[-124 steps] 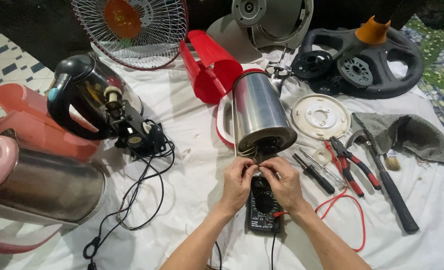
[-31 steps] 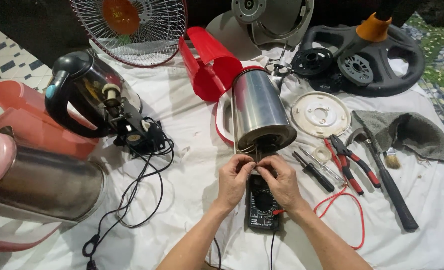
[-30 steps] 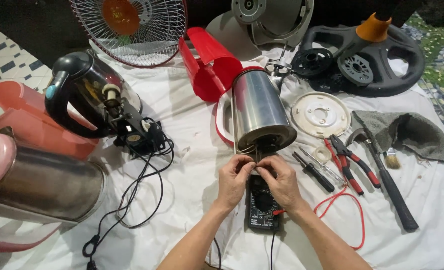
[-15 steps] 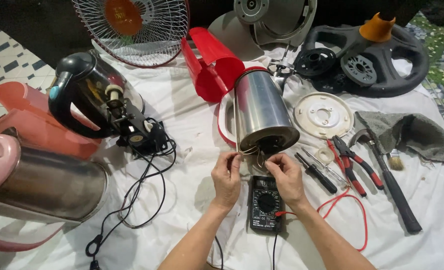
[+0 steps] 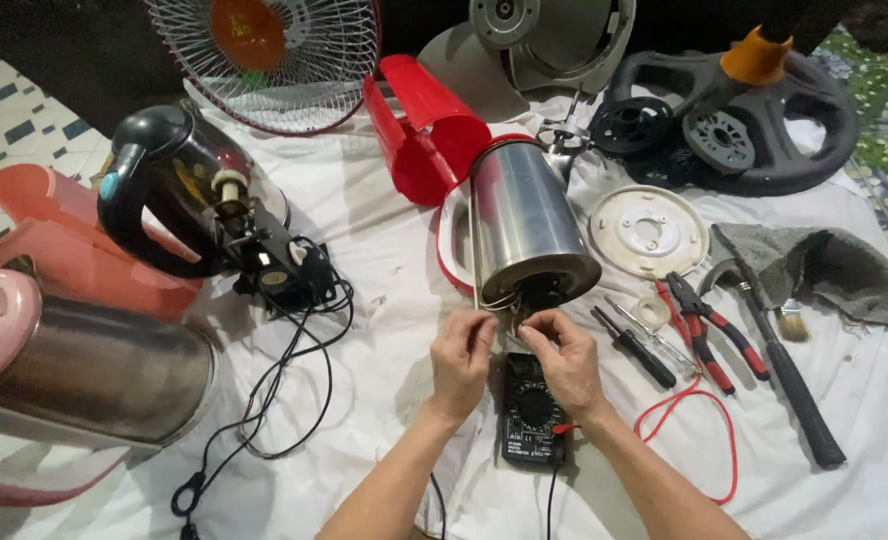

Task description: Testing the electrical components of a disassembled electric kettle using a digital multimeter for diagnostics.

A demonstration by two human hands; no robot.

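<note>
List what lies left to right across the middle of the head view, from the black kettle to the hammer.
Black kettle → steel kettle body → white round base plate → red-handled pliers → hammer.

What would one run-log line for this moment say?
left hand: pinching wires at steel kettle base | right hand: same | multimeter: beneath hands | pliers: idle
</note>
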